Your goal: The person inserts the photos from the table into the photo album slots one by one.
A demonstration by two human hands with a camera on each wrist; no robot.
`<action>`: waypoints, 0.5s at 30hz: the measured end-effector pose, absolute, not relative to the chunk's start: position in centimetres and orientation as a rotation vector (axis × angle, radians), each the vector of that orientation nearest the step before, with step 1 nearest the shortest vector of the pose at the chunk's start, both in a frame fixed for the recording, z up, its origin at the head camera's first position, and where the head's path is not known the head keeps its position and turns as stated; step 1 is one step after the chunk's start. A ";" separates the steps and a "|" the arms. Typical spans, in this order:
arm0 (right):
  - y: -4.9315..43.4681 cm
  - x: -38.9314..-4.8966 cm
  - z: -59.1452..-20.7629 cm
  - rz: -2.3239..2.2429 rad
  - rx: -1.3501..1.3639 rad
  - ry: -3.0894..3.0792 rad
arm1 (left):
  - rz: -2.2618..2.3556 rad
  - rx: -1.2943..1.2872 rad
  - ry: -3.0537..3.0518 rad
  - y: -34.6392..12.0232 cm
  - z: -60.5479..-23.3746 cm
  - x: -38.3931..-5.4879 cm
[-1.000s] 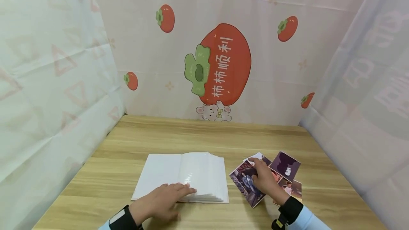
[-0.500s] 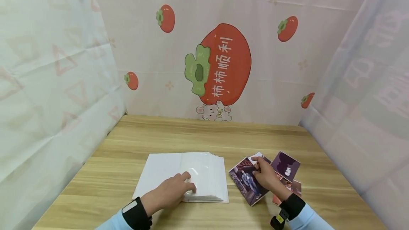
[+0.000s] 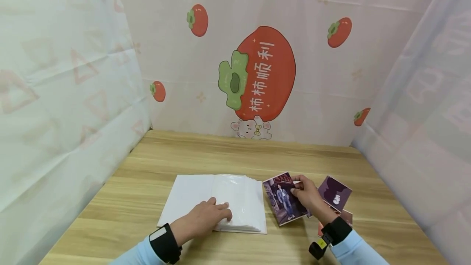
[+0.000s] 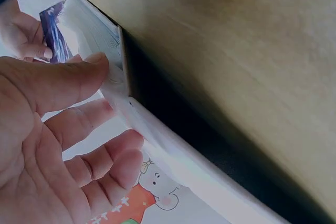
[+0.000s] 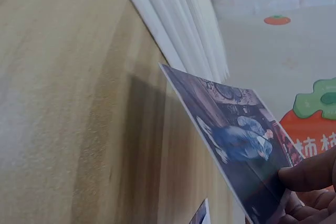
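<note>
An album [image 3: 191, 191] with a white cover lies spread flat on the table, a thick stack of clear-sleeved pages [image 3: 239, 203] on its right half. My left hand [image 3: 206, 218] rests on the album near its front edge, fingers loosely bent on the pages. In the left wrist view its thumb [image 4: 79, 80] touches the page edges. My right hand [image 3: 310, 195] pinches a photo [image 3: 283, 199] of a person in blue by its right side, thumb on top. In the right wrist view the photo [image 5: 231, 140] is tilted and raised off the table, its shadow below.
Right of the held photo lie several more photos, including a dark purple one [image 3: 335, 193] and a reddish-brown one [image 3: 346, 217] partly behind the right wrist. The wooden table [image 3: 220, 146] ends at a fabric backdrop [image 3: 169, 44] printed with persimmons, with fabric walls on both sides.
My right hand has picked up the photo from the pile and raised it slightly, turning it a little. My left hand has shifted slightly to the right on the album pages.
</note>
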State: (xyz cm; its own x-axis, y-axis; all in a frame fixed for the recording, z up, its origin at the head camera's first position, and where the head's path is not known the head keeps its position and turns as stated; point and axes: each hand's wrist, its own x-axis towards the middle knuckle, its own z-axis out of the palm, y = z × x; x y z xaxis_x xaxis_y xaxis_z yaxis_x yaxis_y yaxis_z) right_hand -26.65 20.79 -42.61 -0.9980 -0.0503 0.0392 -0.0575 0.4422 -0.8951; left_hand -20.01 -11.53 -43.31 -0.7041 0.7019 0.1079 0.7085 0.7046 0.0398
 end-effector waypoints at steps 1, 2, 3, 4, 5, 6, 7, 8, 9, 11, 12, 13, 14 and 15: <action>20.8 -26.8 -42.6 1.673 0.090 -2.660 | -0.113 -1.174 -2.818 -11.5 -43.3 -20.0; 20.7 -27.0 -42.6 1.698 0.077 -2.659 | -0.106 -1.175 -2.816 -11.5 -43.4 -20.1; 20.7 -27.1 -42.5 1.734 0.063 -2.653 | -0.101 -1.177 -2.815 -11.4 -43.4 -20.1; 20.6 -27.3 -42.5 1.772 0.057 -2.646 | -0.097 -1.180 -2.813 -11.4 -43.4 -20.2; 20.5 -27.5 -42.4 1.807 0.057 -2.641 | -0.091 -1.182 -2.811 -11.4 -43.4 -20.2; 20.4 -27.6 -42.3 1.849 0.061 -2.632 | -0.087 -1.182 -2.808 -11.3 -43.4 -20.3; 20.2 -27.8 -42.2 1.898 0.060 -2.619 | -0.084 -1.180 -2.809 -11.3 -43.4 -20.3; 20.0 -28.0 -42.1 1.938 0.060 -2.607 | -0.080 -1.177 -2.806 -11.3 -43.3 -20.3; 19.8 -28.1 -41.9 1.975 0.063 -2.591 | -0.079 -1.176 -2.804 -11.3 -43.3 -20.3; 19.4 -28.5 -41.7 2.042 0.073 -2.557 | -0.083 -1.175 -2.802 -11.4 -43.3 -20.3; 19.1 -28.6 -41.6 2.085 0.071 -2.529 | -0.088 -1.176 -2.800 -11.4 -43.3 -20.3; 18.8 -28.8 -41.5 2.131 0.061 -2.496 | -0.093 -1.179 -2.798 -11.4 -43.3 -20.3; 18.5 -29.0 -41.5 2.182 0.053 -2.456 | -0.098 -1.182 -2.793 -11.3 -43.3 -20.3; 18.1 -29.2 -41.5 2.234 0.031 -2.406 | -0.100 -1.187 -2.786 -11.3 -43.3 -20.3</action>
State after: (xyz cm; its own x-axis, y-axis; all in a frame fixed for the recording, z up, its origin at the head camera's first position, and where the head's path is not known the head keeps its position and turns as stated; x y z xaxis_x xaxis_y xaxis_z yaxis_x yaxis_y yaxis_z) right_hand -29.24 18.13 -41.48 -0.9897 -0.1104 -0.0909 0.0825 0.0786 -0.9935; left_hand -20.32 -11.32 -43.32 -0.6876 0.7147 0.1280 0.7220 0.6916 0.0172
